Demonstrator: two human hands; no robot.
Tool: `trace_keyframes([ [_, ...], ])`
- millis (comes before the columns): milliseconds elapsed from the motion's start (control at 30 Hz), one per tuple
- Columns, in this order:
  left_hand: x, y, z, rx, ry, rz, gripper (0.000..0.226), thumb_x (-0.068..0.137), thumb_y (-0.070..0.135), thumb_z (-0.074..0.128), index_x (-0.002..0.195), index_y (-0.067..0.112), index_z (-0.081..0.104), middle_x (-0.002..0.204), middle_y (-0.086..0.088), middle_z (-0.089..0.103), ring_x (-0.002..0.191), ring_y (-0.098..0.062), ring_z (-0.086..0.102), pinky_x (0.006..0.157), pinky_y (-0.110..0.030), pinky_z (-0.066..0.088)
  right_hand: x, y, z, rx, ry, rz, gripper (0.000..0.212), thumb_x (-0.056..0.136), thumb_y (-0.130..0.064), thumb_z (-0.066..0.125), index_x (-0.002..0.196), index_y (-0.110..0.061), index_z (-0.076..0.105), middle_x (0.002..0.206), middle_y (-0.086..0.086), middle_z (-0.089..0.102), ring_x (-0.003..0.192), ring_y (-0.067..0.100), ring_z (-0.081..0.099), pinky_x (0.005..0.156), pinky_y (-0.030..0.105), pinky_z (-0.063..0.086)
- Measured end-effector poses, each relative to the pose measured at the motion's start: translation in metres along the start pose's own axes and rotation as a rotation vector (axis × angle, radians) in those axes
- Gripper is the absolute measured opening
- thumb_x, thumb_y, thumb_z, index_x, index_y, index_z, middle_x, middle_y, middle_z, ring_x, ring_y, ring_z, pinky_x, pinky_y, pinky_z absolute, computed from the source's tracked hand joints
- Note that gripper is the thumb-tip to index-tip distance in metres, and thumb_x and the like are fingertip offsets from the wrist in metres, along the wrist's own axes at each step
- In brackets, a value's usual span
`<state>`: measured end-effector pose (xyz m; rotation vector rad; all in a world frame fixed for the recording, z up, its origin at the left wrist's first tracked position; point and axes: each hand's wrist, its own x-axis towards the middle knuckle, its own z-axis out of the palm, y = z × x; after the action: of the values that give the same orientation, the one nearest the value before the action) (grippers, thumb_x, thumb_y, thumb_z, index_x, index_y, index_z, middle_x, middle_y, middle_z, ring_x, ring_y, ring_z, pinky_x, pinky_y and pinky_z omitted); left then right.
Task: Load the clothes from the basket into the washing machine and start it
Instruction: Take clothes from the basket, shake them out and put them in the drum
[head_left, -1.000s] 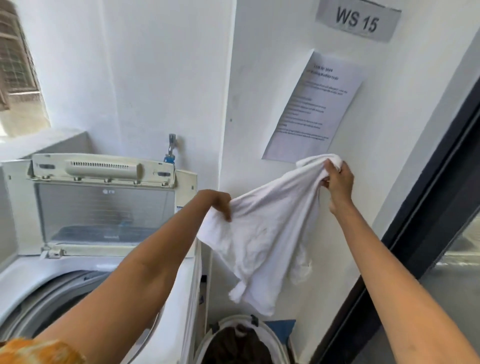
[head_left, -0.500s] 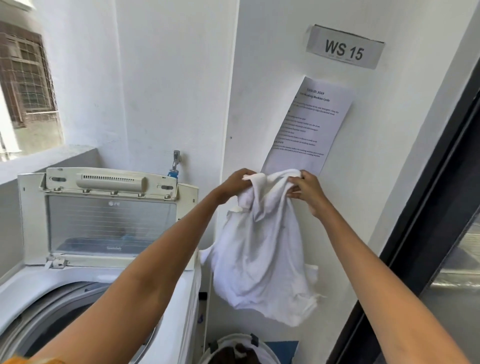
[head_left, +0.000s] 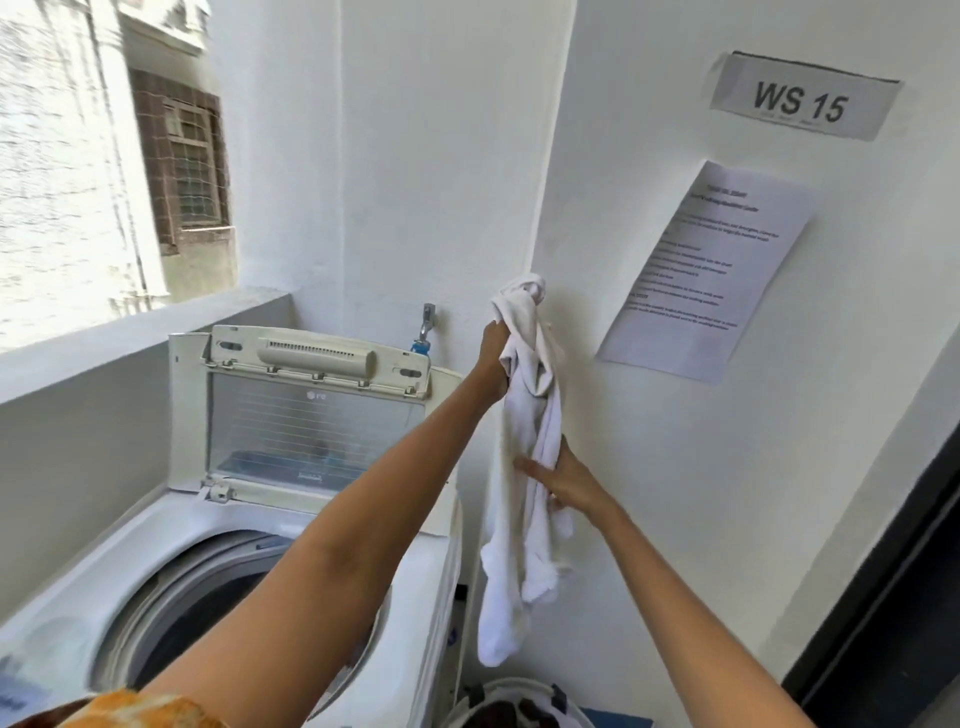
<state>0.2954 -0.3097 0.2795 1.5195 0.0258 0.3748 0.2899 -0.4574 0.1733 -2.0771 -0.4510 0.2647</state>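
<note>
Cloth (head_left: 524, 457) now bunched into a hanging rope, no longer spread. Left hand (head_left: 493, 358) grips its top; right hand (head_left: 563, 475) clasps mid-length, beside the washer (head_left: 405, 597), above the basket (head_left: 511, 693). Likely drum next.

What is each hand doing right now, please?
Left hand: grips the top of the white garment, holding it up.
Right hand: holds the garment lower down.
</note>
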Motion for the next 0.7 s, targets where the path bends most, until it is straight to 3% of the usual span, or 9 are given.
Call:
trace_keyframes([
  [67, -0.002, 0.014, -0.016, 0.039, 0.043, 0.047, 0.025, 0.101, 0.01, 0.032, 0.091, 0.029, 0.045, 0.082, 0.01, 0.044, 0.073, -0.004, 0.045, 0.069, -0.015, 0.043, 0.006, -0.018, 0.032, 0.178, 0.171, -0.019, 0.036, 0.089, -0.041, 0.061, 0.117, -0.021, 0.053, 0.119, 0.009, 0.063, 0.092, 0.022, 0.061, 0.077, 0.037, 0.055],
  [133, 0.003, 0.031, -0.035, 0.13, 0.122, 0.118, 0.019, 0.097, 0.017, 0.041, 0.084, 0.011, 0.053, 0.074, -0.003, 0.047, 0.068, -0.014, 0.044, 0.063, -0.022, 0.035, 0.011, -0.046, 0.054, 0.27, 0.274, -0.083, 0.018, 0.093, -0.035, 0.055, 0.101, -0.019, 0.058, 0.106, 0.011, 0.067, 0.088, 0.022, 0.06, 0.08, 0.036, 0.05],
  [233, -0.004, 0.064, -0.068, 0.131, 0.203, 0.121, 0.035, 0.1, 0.031, 0.041, 0.073, 0.013, 0.054, 0.064, -0.003, 0.05, 0.055, -0.01, 0.047, 0.042, -0.015, 0.036, 0.019, -0.091, 0.074, 0.469, 0.388, -0.193, 0.016, 0.094, -0.024, 0.054, 0.103, -0.013, 0.06, 0.098, 0.007, 0.063, 0.09, 0.019, 0.058, 0.075, 0.029, 0.042],
  [333, -0.013, 0.087, -0.102, 0.157, 0.215, 0.156, 0.032, 0.1, 0.036, 0.04, 0.087, 0.013, 0.058, 0.069, 0.0, 0.056, 0.06, -0.008, 0.052, 0.044, -0.014, 0.04, 0.028, -0.129, 0.091, 0.697, 0.469, -0.238, 0.012, 0.091, -0.014, 0.054, 0.103, -0.016, 0.059, 0.1, 0.003, 0.063, 0.092, 0.017, 0.058, 0.078, 0.029, 0.044],
  [400, -0.017, 0.089, -0.121, 0.174, 0.255, 0.143, 0.03, 0.1, 0.033, 0.04, 0.084, 0.015, 0.058, 0.07, 0.0, 0.057, 0.061, -0.009, 0.054, 0.046, -0.017, 0.041, 0.037, -0.137, 0.106, 0.669, 0.455, -0.257, 0.018, 0.09, -0.017, 0.055, 0.107, -0.012, 0.06, 0.104, 0.005, 0.065, 0.095, 0.019, 0.059, 0.079, 0.032, 0.046],
  [467, -0.024, 0.082, -0.141, 0.201, 0.298, 0.096, 0.029, 0.1, 0.029, 0.041, 0.078, 0.017, 0.055, 0.068, 0.0, 0.055, 0.059, -0.008, 0.052, 0.041, -0.014, 0.039, 0.048, -0.13, 0.13, 0.555, 0.376, -0.259, 0.028, 0.091, -0.022, 0.054, 0.112, -0.005, 0.06, 0.107, 0.014, 0.066, 0.093, 0.023, 0.059, 0.073, 0.03, 0.042],
  [533, -0.033, 0.063, -0.167, 0.23, 0.275, 0.061, 0.025, 0.1, 0.027, 0.042, 0.082, 0.015, 0.055, 0.072, 0.0, 0.056, 0.062, -0.008, 0.053, 0.047, -0.015, 0.042, 0.055, -0.115, 0.16, 0.33, 0.211, -0.25, 0.031, 0.093, -0.023, 0.055, 0.117, -0.002, 0.057, 0.11, 0.02, 0.064, 0.095, 0.026, 0.059, 0.068, 0.024, 0.035],
  [600, -0.038, 0.031, -0.203, 0.294, 0.211, 0.016, 0.024, 0.1, 0.028, 0.042, 0.103, 0.01, 0.058, 0.089, -0.004, 0.061, 0.077, -0.012, 0.057, 0.061, -0.019, 0.047, 0.058, -0.095, 0.192, 0.174, -0.099, -0.191, 0.04, 0.092, -0.02, 0.059, 0.126, -0.003, 0.048, 0.118, 0.019, 0.061, 0.103, 0.029, 0.06, 0.065, 0.021, 0.039],
  [700, -0.055, -0.019, -0.254, 0.454, 0.18, -0.122, 0.053, 0.085, 0.038, 0.053, 0.124, 0.003, 0.053, 0.11, -0.008, 0.056, 0.094, -0.016, 0.055, 0.076, -0.022, 0.049, 0.061, -0.058, 0.229, 0.14, -0.597, 0.053, 0.074, 0.08, -0.023, 0.074, 0.138, -0.017, 0.03, 0.128, 0.009, 0.053, 0.112, 0.029, 0.058, 0.082, 0.039, 0.055],
])
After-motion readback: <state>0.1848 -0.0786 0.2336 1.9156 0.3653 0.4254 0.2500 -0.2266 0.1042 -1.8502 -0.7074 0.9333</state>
